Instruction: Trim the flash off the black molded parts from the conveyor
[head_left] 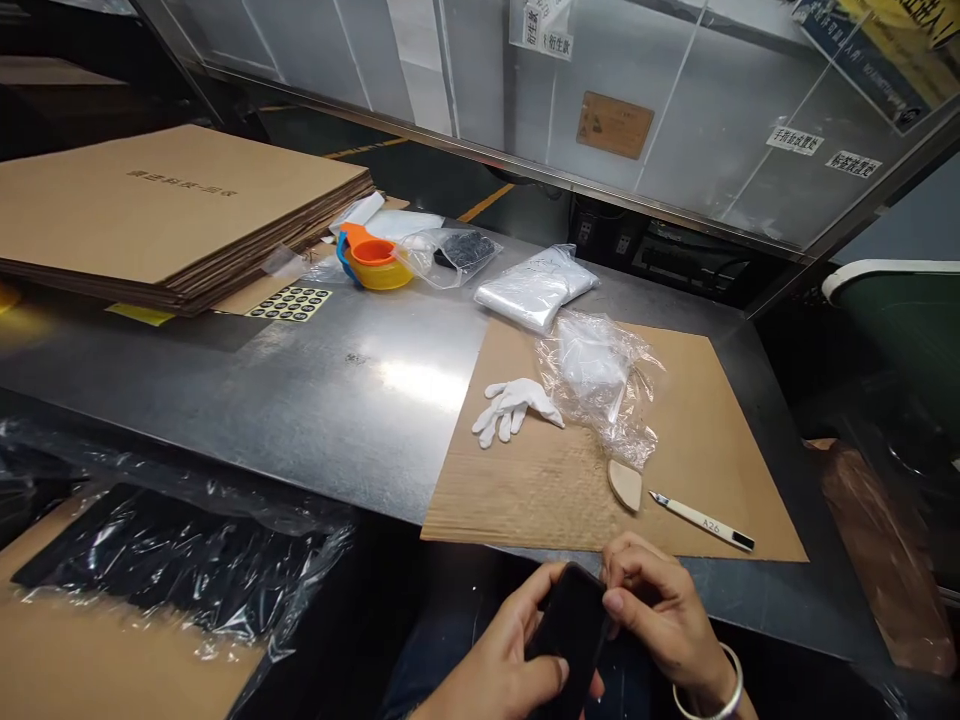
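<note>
A black flat object like a phone (571, 630) is held in my left hand (517, 650), fingers wrapped round its sides, below the table's front edge. My right hand (656, 605) is pinched at the object's upper right corner; whether anything small is between those fingertips is hidden. Just beyond the hands, on a cardboard sheet (517, 490), lie a beige wedge-shaped piece (625, 486) and a white pen-like tool marked A26 (701, 521). A white glove (516, 408) and crumpled clear plastic (596, 370) rest farther back on the sheet.
A tall cardboard stack (180, 210) occupies the metal table (337, 400) at left. Behind are an orange and yellow tape dispenser (375, 262), a bag with something black (465, 250) and a white plastic packet (536, 288). A plastic-lined box (165, 570) stands lower left.
</note>
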